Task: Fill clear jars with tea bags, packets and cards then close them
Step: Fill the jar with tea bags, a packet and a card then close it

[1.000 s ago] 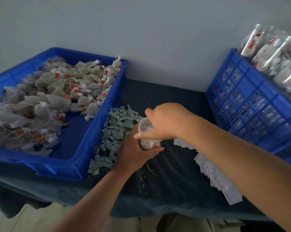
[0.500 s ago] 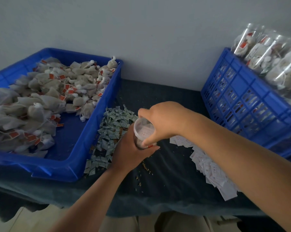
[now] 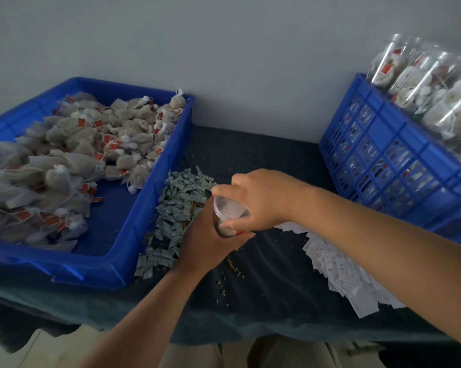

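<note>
A: Which step is the person on?

B: Closing, by the look of it. The left hand (image 3: pixel 210 241) is wrapped round the body of the one clear jar (image 3: pixel 221 229), held over the dark cloth (image 3: pixel 264 296), between the packets (image 3: pixel 177 208) and the cards (image 3: pixel 339 269). The right hand (image 3: pixel 261 199) curls its fingers over the lid (image 3: pixel 229 209), which sits on the jar's mouth.

A: So next?

B: Likely a twist or press until the lid seats, then across to the blue crate (image 3: pixel 399 166).

A: And the count?

B: One jar in hand, one lid, one blue tray (image 3: pixel 151 197), one crate. Filled jars (image 3: pixel 436 83) are heaped on the crate, perhaps five, though glare blurs them. Tea bags (image 3: pixel 64 160), packets and cards lie in piles too dense to count.
</note>
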`<state>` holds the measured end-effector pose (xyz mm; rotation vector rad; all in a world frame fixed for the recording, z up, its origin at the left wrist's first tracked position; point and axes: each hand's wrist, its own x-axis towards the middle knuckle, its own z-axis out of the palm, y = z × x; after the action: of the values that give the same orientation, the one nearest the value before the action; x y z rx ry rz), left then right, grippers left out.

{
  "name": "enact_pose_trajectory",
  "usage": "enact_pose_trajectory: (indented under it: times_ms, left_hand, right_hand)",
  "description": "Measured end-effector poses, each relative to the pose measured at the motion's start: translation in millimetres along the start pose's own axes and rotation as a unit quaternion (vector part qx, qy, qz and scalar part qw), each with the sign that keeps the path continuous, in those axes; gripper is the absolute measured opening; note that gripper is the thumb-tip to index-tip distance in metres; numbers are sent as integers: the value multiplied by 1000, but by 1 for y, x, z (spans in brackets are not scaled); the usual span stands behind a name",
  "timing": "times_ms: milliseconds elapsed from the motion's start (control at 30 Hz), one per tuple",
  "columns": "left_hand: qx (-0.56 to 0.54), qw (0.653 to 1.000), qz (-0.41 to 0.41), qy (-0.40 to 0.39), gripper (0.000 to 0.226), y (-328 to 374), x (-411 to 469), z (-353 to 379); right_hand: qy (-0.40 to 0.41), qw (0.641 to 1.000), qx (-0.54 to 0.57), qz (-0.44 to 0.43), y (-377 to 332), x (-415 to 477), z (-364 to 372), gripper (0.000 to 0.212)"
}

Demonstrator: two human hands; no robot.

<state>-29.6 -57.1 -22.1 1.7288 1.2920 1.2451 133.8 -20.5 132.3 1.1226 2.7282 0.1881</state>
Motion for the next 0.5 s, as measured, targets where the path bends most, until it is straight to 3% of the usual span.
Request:
enact_pose_trajectory:
  times_ms: [133, 233, 300, 400, 500]
  left_hand:
    - [8, 1000, 7, -13, 79, -2, 3, 0]
    - [5, 1000, 13, -14, 83, -4, 2, -1]
    - [1, 1000, 6, -11, 84, -4, 1, -1]
    - [9, 1000, -8, -14, 78, -4, 1, 0]
    - [10, 1000, -5, -17, 80, -2, 1, 0]
  right_hand:
    - [38, 995, -78, 57, -23, 4, 23, 80]
    - [21, 996, -54, 60, -16, 7, 14, 89]
    - [13, 999, -48, -5, -1, 5, 2, 97]
    - [17, 985, -88, -145, 13, 4, -2, 76]
    - [26, 980, -94, -175, 12, 9, 5, 59]
